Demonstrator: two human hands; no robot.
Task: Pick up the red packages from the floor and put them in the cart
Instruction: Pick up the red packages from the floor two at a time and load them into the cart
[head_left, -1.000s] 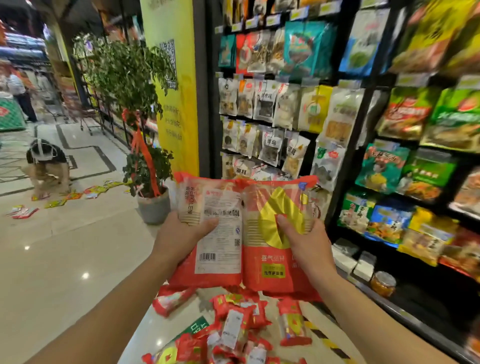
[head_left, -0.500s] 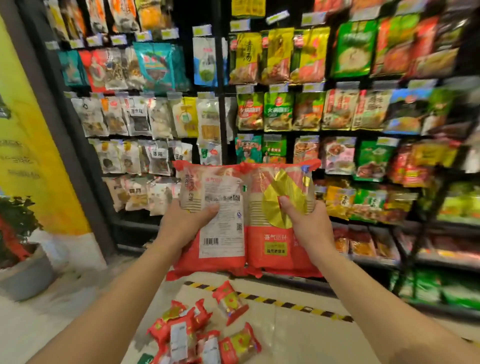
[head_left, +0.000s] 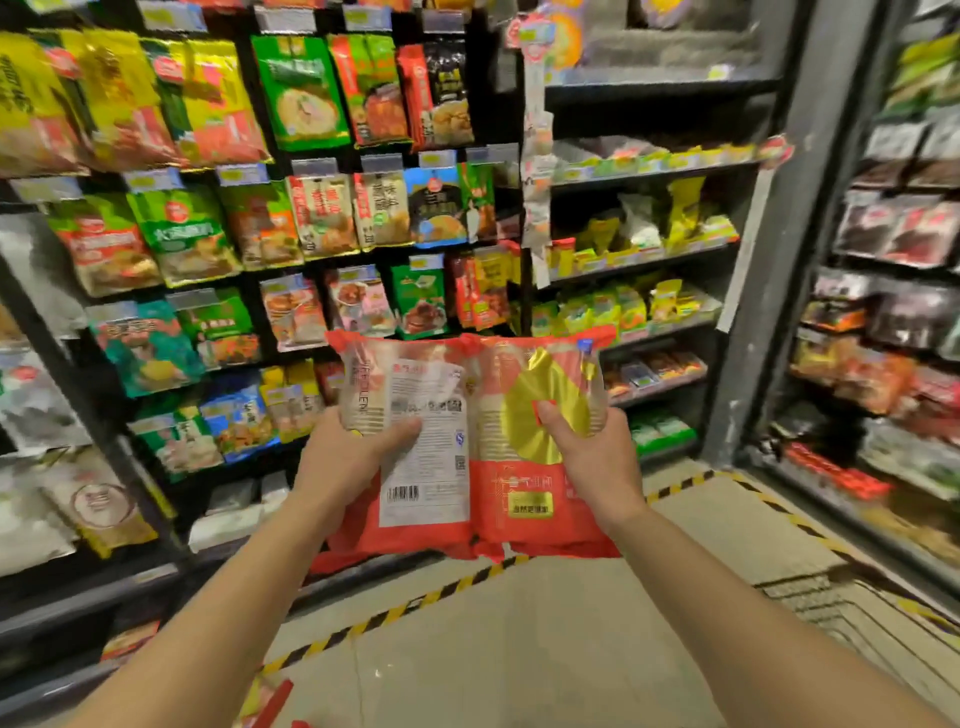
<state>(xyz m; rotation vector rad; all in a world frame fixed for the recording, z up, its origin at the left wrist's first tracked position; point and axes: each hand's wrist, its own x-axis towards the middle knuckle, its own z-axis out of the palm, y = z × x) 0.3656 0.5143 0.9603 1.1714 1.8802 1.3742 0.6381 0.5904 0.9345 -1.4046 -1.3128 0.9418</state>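
Red packs (head_left: 470, 452), two side by side at frame centre, raised for carrying. Left hand (head_left: 343, 457) clamps left pack, right hand (head_left: 592, 457) clamps right pack. Shelves (head_left: 644, 171) at 12 o'clock. Cart not in view; likely mid-carry.

Dark shelves (head_left: 644, 171) crammed with bright snack bags (head_left: 301, 93) surround me; a pale tiled floor (head_left: 545, 649) edged with yellow-black hazard tape (head_left: 395, 613) lies below.

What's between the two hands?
In the head view, two red packages side by side fill the gap between the left hand and the right hand, both gripping them.
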